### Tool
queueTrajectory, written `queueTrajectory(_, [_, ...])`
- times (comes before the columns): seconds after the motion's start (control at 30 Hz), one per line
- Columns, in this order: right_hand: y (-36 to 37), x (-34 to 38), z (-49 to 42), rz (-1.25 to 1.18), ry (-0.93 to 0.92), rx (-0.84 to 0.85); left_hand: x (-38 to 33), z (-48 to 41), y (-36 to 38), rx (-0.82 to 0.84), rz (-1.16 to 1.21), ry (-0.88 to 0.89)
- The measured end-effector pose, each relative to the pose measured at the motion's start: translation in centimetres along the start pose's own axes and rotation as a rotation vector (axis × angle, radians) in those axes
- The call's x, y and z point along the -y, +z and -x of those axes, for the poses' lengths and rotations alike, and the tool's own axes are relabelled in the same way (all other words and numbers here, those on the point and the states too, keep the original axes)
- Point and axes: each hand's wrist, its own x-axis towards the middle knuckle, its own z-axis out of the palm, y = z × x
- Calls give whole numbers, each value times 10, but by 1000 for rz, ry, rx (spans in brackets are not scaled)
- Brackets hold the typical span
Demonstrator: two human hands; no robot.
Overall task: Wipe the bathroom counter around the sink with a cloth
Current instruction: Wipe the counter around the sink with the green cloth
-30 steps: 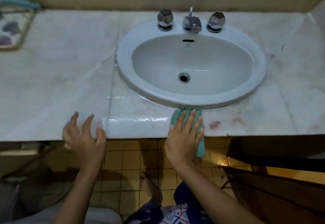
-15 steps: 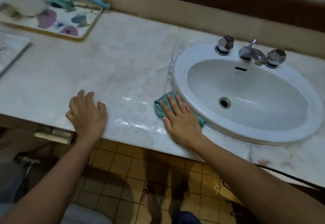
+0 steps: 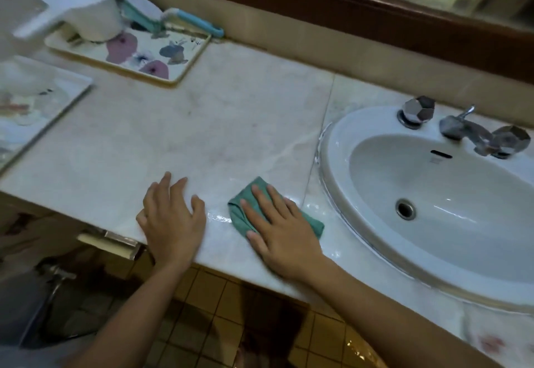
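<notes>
The right hand (image 3: 281, 230) lies flat, fingers straight and spread, pressing the folded teal cloth (image 3: 241, 208) onto the pale marble counter (image 3: 202, 125) near its front edge, just left of the white oval sink (image 3: 341, 142); the left hand (image 3: 172, 220) rests palm-down beside it, fingers extended, holding nothing; a floral rectangular tray (image 3: 185, 58) carrying a white plastic dipper (image 3: 83, 6) sits at the counter's back-left corner.
</notes>
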Motion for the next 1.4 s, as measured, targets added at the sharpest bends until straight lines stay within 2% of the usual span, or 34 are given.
queueTrajectory(0.07, [-8, -26, -4, 26, 48, -37, -1, 0, -3, 0, 9, 1])
queueTrajectory(0.27, [-46, -81, -93, 69, 558, -178, -16, -7, -6, -29, 22, 41])
queueTrajectory(0.37, [-69, -110, -150, 37, 698, -187, -26, -9, -4, -7, 17, 46])
queueTrajectory(0.47, [-79, -114, -206, 29, 686, -168, -21, -11, -3, -35, -12, 18])
queueTrajectory(0.57, [-56, -75, -225, 8, 570, -135, -6, -11, -1, -32, -49, -35])
queueTrajectory(0.7, [-23, -16, -143, 42, 181, -38, 6, -15, -8, 21, 1, -50])
queueTrajectory(0.77, [-24, -28, -110, 40, 92, -9, 16, -27, -21, -6, 112, -22])
queueTrajectory(0.8, [-26, -42, -107, 41, 130, -22, 24, -35, -27, -22, 154, -12])
queueTrajectory(0.97, [-59, -118, -181, 106, 611, -125, 55, -75, -42, -91, 97, -84])
queueTrajectory(1.1, [-89, -130, -275, -8, 722, -112, 53, -90, -33, -111, 61, -138])
queueTrajectory(1.2, [-74, -75, -295, -12, 592, -128, 59, -92, -34, -138, 47, -147])
queueTrajectory(1.33, [-25, 40, -207, -30, 123, -83, 63, -89, -34, -140, 34, -172])
queueTrajectory(1.4, [-20, 52, -152, -22, -108, -4, 63, -91, -35, -145, 35, -168])
